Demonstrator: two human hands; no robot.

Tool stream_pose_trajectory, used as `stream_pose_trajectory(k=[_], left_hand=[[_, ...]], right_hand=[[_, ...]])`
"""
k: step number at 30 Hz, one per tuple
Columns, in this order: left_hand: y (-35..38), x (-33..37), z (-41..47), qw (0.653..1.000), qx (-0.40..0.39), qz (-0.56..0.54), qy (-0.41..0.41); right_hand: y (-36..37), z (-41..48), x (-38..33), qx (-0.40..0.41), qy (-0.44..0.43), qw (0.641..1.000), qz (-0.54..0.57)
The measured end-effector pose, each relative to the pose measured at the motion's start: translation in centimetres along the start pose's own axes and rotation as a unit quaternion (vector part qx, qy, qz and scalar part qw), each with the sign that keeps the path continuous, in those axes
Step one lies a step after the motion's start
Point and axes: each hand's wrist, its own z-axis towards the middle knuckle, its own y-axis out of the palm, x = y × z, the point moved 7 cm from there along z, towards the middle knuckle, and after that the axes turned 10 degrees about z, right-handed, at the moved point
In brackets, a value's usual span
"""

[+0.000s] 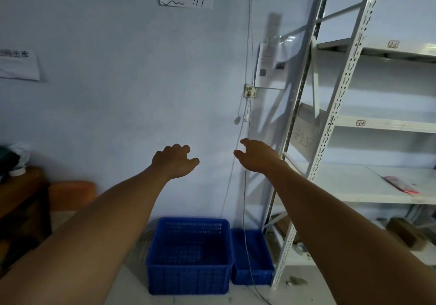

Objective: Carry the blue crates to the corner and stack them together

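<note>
A tall blue crate [188,278] stands on the floor against the wall, its open top facing up. A lower blue crate [253,271] sits right beside it on the right, next to the shelf leg. Both my arms stretch out high in front of the wall, well above the crates. My left hand [174,160] is empty with curled, spread fingers. My right hand [257,155] is also empty, fingers apart. Neither hand touches a crate.
A white metal shelving rack [330,139] stands to the right, with a red packet [401,184] on one shelf. A thin cable [246,186] hangs down the wall over the low crate. A dark wooden table [23,198] and an orange object [70,193] sit at left.
</note>
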Motion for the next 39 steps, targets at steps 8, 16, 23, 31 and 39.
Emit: stream_pose_trajectory(k=[8,16,23,31,39], left_hand=[[0.2,3.5,-7.9,0.999,-0.023,0.01,0.043],[1.5,12.4,-12.1,0.99,-0.043,-0.014,0.135],[5.4,28.1,-19.4,0.955,-0.099,-0.036,0.277],[7.7,48.1,-33.1,0.905,-0.114,-0.05,0.407],[10.9,66.7,-48.3,0.861,-0.141,-0.045,0.487]], right_hand=[[-2.2,-9.0,3.2,-0.007,0.028,1.0,0.002],[-5.8,-19.2,10.7,0.031,0.121,0.992,-0.005],[-9.7,-32.5,21.0,0.062,0.234,0.969,-0.041],[-16.4,-53.7,34.9,0.126,0.38,0.916,-0.041],[-19.8,-73.1,48.9,0.152,0.498,0.853,-0.031]])
